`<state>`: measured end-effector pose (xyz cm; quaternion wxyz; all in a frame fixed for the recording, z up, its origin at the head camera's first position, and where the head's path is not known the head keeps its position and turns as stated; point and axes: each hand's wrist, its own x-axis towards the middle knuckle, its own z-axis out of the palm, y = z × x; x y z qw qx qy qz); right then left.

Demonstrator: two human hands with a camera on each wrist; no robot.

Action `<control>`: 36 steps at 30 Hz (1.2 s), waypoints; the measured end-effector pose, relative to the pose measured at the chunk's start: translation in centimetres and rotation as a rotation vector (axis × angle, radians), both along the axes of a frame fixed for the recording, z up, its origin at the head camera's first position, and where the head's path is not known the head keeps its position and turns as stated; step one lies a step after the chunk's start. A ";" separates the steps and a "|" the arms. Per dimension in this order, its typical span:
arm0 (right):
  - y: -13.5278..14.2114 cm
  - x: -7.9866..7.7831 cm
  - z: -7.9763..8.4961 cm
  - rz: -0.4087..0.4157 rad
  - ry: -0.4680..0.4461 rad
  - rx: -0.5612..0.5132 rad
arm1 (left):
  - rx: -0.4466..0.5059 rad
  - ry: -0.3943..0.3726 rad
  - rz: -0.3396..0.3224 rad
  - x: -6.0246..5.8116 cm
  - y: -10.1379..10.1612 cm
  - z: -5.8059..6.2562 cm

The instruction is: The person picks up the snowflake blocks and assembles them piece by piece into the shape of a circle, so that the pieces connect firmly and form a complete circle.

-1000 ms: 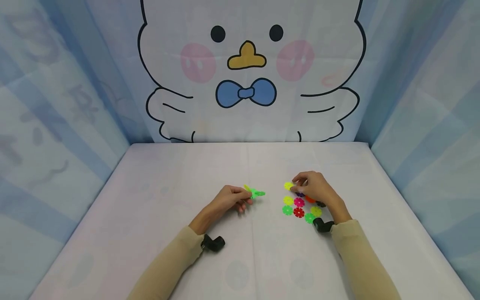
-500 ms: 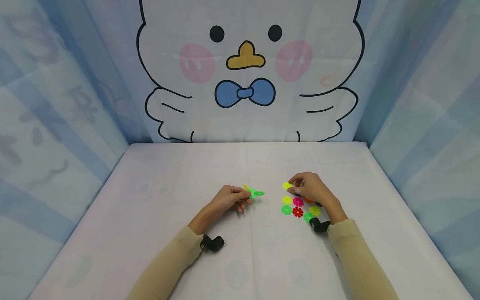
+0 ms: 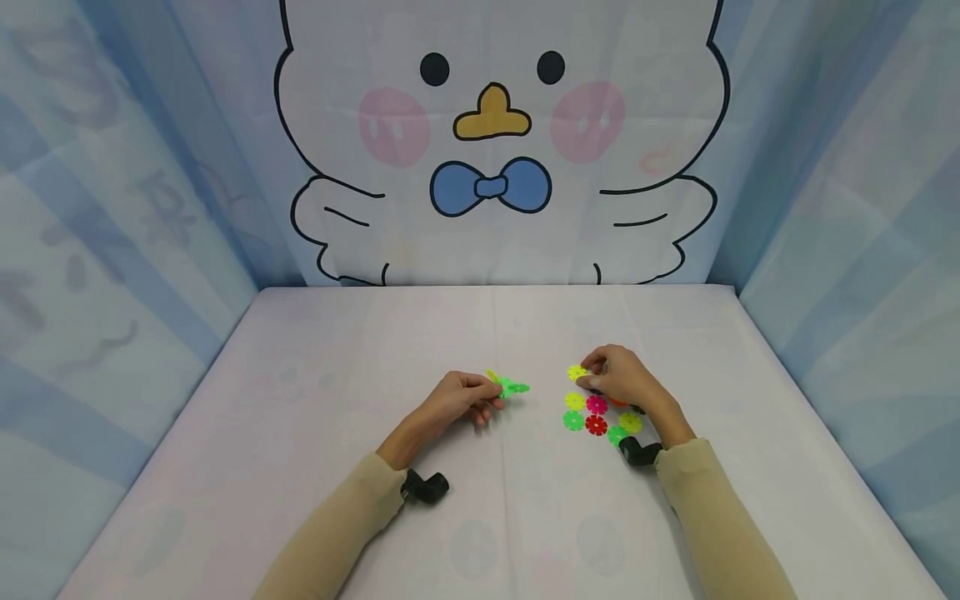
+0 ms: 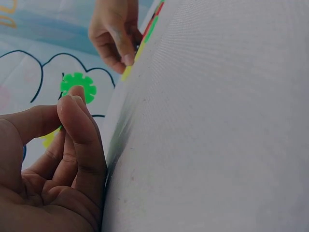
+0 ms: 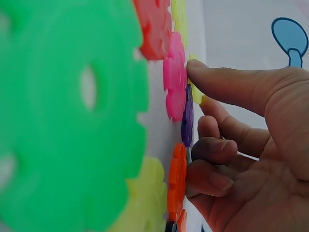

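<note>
My left hand (image 3: 463, 397) pinches a small joined piece of notched plastic snowflake discs between thumb and fingers. Its green discs (image 3: 513, 387) point right, and a yellow disc (image 3: 492, 376) sticks up behind the fingertips. In the left wrist view a green disc (image 4: 72, 81) shows beyond the fingertips. Over at the disc group, my right hand (image 3: 626, 377) pinches the right edge of a yellow snowflake disc (image 3: 576, 372) at the table surface. The right wrist view shows the thumb on that yellow disc (image 5: 196, 93), the other fingers curled near a purple disc (image 5: 187, 116).
Loose discs lie close together before the right hand: pink (image 3: 596, 404), red (image 3: 596, 426), green (image 3: 573, 421), yellow (image 3: 630, 422), and an orange one (image 3: 618, 403) partly hidden by the hand. A white cloth covers the table (image 3: 360, 333); printed curtains (image 3: 847, 250) enclose it.
My right hand has shifted slightly left, its fingertips closer over the yellow disc, which has moved a trace. The left hand keeps its joined piece in place.
</note>
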<state>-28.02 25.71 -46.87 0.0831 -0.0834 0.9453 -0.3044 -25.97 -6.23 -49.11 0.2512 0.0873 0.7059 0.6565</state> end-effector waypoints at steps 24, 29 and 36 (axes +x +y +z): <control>0.1 0.0 0.3 -0.011 0.039 -0.009 | 0.005 -0.007 0.016 0.1 0.0 -0.1; -0.1 0.1 0.4 0.014 0.050 -0.068 | 0.004 -0.014 0.024 0.0 0.0 -0.1; -1.2 0.2 0.3 0.106 0.023 -0.200 | -0.001 -0.005 0.023 0.0 0.1 -0.2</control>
